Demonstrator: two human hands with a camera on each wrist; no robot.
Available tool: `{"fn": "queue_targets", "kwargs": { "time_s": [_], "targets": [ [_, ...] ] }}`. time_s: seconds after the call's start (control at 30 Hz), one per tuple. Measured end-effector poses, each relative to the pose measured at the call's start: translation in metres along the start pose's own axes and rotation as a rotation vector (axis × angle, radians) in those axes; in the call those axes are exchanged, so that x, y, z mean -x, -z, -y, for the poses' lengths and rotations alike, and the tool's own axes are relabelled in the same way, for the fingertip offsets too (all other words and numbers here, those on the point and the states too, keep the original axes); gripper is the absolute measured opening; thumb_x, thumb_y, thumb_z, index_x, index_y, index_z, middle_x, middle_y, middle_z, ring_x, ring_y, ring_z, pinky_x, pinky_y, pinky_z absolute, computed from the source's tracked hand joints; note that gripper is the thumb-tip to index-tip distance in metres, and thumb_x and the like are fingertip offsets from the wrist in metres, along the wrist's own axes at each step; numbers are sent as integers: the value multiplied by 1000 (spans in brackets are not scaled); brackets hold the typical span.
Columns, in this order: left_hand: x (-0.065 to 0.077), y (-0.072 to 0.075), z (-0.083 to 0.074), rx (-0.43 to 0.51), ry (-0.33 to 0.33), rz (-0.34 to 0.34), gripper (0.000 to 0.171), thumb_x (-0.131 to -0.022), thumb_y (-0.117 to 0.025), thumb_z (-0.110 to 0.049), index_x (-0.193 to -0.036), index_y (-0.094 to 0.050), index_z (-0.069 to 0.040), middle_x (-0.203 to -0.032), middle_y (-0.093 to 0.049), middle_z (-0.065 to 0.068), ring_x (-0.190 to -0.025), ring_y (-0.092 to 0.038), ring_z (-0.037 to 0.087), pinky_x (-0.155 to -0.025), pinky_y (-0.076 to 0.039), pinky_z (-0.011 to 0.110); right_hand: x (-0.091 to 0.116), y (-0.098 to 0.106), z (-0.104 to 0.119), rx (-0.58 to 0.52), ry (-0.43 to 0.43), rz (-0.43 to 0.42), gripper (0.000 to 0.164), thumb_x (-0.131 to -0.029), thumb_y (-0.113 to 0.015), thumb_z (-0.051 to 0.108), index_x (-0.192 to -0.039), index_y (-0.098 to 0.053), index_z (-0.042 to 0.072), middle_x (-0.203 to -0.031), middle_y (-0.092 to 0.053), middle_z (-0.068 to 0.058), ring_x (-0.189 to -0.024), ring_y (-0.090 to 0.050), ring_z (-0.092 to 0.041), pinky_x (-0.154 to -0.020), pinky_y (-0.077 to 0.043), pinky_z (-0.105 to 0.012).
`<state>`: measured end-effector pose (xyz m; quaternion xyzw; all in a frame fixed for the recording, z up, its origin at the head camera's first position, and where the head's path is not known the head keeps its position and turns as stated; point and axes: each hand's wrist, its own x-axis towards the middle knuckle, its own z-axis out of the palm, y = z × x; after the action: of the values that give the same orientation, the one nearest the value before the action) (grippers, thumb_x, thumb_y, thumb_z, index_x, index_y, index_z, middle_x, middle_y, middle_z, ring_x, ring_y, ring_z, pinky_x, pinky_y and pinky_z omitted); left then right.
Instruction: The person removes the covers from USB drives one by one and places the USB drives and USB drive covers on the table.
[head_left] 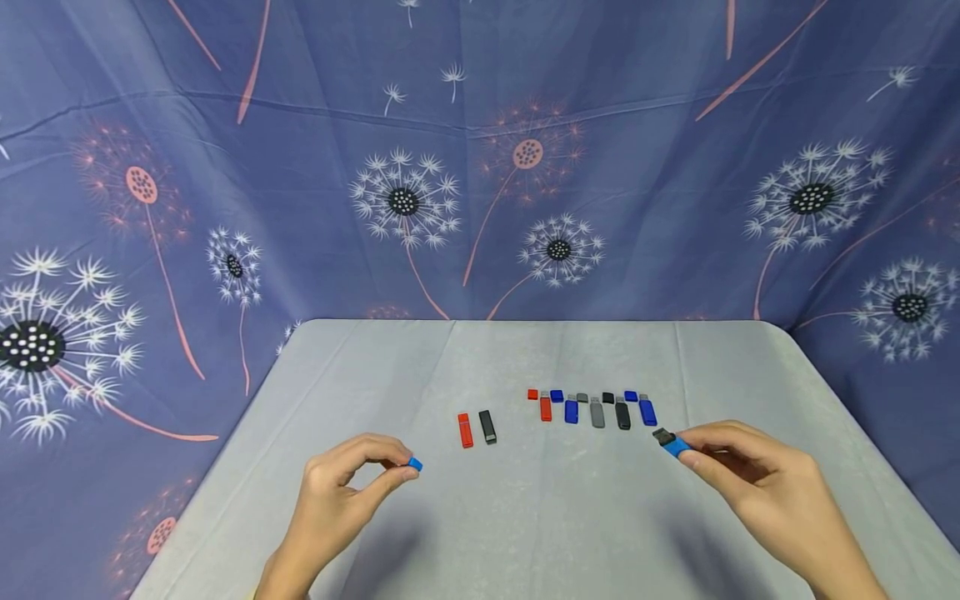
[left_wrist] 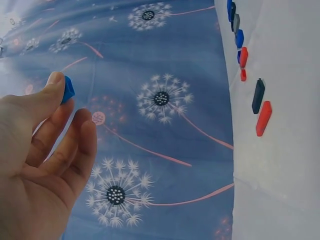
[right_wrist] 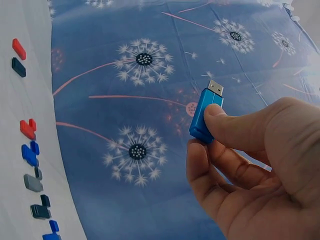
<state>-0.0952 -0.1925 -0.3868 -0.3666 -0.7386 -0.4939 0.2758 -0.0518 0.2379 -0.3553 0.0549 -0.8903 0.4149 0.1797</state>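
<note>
Between thumb and fingertip my left hand [head_left: 343,493] pinches a small light-blue cap [head_left: 416,463], held above the table's left side. My right hand [head_left: 757,483] pinches a light-blue USB flash drive [right_wrist: 204,116], its metal plug [right_wrist: 216,87] bare and pointing up in the right wrist view. The two hands are well apart. On the table between them and farther back, a row of uncapped flash drives holds a red one [head_left: 546,407], a blue one [head_left: 572,411], a grey one [head_left: 597,413], a black one [head_left: 622,414] and another blue one [head_left: 648,411].
Small loose caps, such as a red cap [head_left: 532,394] and a black cap [head_left: 608,397], lie behind the row. To its left are a capped red flash drive [head_left: 466,431] and a capped black one [head_left: 488,427]. A patterned blue curtain [head_left: 315,250] hangs beyond the pale table [head_left: 525,533].
</note>
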Motion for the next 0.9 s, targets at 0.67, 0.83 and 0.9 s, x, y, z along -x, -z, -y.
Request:
{"fn": "queue_targets", "kwargs": {
  "time_s": [0.67, 0.83, 0.9],
  "targets": [
    [-27, -7, 7, -47, -2, -65, 37, -70, -86, 15, -95, -77, -11, -89, -77, 6, -79, -70, 10, -75, -55, 15, -27, -28, 12, -82, -1, -6, 18, -89, -82, 13, -105, -81, 20, -97, -78, 11, -80, -72, -4, -70, -55, -15],
    [-33, -11, 10, -53, 24, -61, 35, -73, -85, 13, -99, -78, -9, -88, -77, 5, -79, -70, 10, -76, -56, 17, -35, -36, 13, -87, -17, -3, 16, -90, -82, 18, -105, -82, 21, -96, -78, 11, -78, -72, -4, -68, -56, -17],
    [-35, -12, 10, -57, 41, -55, 33, -75, -85, 11, -99, -78, -10, -88, -77, 4, -79, -70, 10, -77, -56, 17, -38, -39, 14, -83, -15, -5, 15, -90, -82, 19, -105, -81, 20, -95, -78, 10, -78, -71, -4, -68, -56, -17]
  ]
}}
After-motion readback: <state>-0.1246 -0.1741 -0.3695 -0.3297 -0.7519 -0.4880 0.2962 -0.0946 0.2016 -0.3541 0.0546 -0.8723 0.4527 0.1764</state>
